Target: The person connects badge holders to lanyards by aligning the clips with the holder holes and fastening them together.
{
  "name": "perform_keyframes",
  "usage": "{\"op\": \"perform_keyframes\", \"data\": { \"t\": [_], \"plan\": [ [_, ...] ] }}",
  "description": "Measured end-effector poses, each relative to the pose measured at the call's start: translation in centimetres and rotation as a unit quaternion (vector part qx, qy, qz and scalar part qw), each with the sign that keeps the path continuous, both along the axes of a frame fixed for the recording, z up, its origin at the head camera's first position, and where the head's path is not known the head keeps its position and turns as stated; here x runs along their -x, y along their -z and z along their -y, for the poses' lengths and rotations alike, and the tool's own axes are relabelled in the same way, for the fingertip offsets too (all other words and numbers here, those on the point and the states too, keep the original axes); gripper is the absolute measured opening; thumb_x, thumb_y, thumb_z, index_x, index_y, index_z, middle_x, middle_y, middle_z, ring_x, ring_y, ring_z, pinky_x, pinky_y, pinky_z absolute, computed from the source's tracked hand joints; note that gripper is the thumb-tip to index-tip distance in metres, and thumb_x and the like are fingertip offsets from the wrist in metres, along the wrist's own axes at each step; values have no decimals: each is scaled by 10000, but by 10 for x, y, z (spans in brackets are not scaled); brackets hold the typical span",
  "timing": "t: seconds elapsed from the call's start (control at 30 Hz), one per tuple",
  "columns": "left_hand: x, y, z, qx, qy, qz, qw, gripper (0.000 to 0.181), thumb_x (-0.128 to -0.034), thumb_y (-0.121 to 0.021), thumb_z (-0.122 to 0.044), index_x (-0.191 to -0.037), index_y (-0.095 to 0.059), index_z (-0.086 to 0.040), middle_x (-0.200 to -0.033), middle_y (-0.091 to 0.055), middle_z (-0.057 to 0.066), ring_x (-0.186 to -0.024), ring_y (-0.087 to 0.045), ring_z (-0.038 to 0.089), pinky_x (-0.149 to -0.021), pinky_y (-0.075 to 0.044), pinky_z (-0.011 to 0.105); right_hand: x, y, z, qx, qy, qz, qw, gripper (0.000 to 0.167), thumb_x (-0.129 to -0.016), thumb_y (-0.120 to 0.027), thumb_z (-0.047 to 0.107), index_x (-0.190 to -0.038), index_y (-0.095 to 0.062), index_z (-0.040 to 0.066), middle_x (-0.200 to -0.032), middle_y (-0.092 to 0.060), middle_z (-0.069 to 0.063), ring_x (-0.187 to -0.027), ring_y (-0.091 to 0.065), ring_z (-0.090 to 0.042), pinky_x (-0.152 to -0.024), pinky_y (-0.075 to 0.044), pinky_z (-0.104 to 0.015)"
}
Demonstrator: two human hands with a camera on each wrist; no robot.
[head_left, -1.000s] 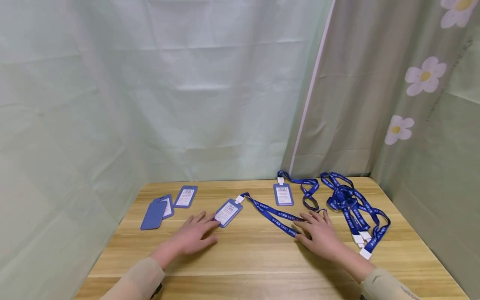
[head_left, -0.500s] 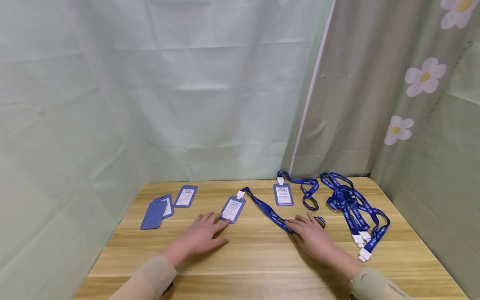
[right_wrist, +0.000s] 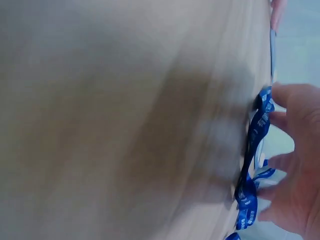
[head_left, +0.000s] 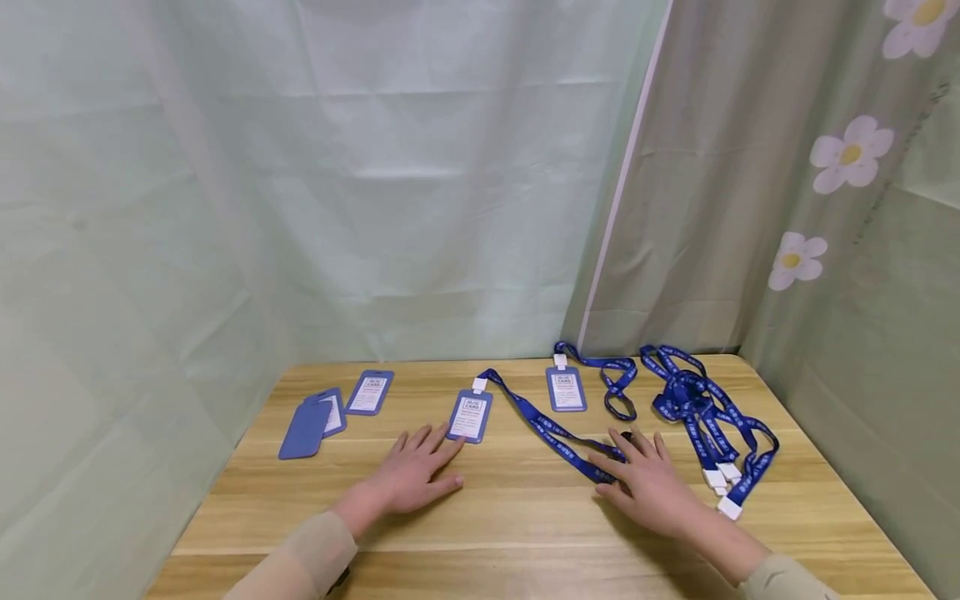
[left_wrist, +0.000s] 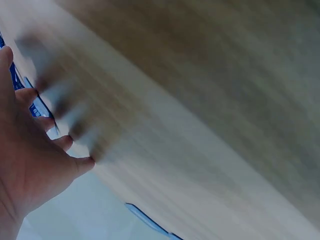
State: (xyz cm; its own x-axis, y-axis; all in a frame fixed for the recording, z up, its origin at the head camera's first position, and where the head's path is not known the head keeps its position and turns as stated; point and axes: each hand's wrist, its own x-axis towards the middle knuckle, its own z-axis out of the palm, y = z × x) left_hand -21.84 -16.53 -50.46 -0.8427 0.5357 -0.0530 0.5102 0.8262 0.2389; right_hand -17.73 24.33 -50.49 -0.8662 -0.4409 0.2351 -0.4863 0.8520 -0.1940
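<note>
A blue badge holder (head_left: 470, 416) with a white card lies in the middle of the table, nearly upright to me. Its blue lanyard (head_left: 551, 427) runs from a white clip down to the right. My left hand (head_left: 411, 477) is spread with straight fingers, a fingertip at the holder's lower left edge. Over the far end of the lanyard my right hand (head_left: 651, 487) spreads its fingers; in the right wrist view the twisted blue strap (right_wrist: 255, 135) lies by the fingertips. Part of the strap is hidden under that hand.
A second badge holder (head_left: 566, 389) with lanyard lies at the back. Several tangled lanyards (head_left: 693, 400) with white clips lie at the right. At the left are a loose badge holder (head_left: 369, 393) and an overlapping pair (head_left: 306, 429). Curtains (head_left: 450, 183) hang behind the wooden table (head_left: 510, 542).
The middle badge holder has turned from slanted to nearly straight and shifted slightly right. My left hand moved right with it. The right hand went left, then back right, its fingers spreading as the strap parted.
</note>
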Motion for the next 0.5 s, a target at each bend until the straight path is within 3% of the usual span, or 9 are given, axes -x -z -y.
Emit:
{"op": "perform_keyframes", "data": {
  "t": [0.13, 0.23, 0.5],
  "plan": [
    [0, 0, -1, 68, -21, 17, 10000, 695, -1037, -443, -605, -1602, -377, -207, -1677, -222, 161, -1508, -194, 472, -1168, -132, 712, -8, 2, -5, -32, -183, 616, 9979, 507, -1004, -604, 515, -1449, -612, 272, -1590, -396, -199, -1427, -324, -546, -1133, -154, -753],
    [2, 0, -4, 143, -61, 38, 9999, 713, -1033, -414, -634, -1606, -367, -213, -1677, -222, 160, -1516, -185, 458, -1178, -122, 698, -8, 5, -4, -44, -326, 859, 9958, 555, -1024, -536, 557, -1482, -575, 247, -1604, -379, -184, -1448, -289, -539, -1160, -150, -719],
    [8, 1, -24, 266, -221, -1, 9994, 720, -1030, -381, -658, -1602, -378, -220, -1670, -243, 161, -1521, -190, 440, -1186, -133, 680, 14, 12, -1, 149, -632, 434, 9969, 478, -1047, -556, 451, -1405, -648, 148, -1508, -517, -173, -1403, -423, -453, -1159, -164, -710]
  ]
}}
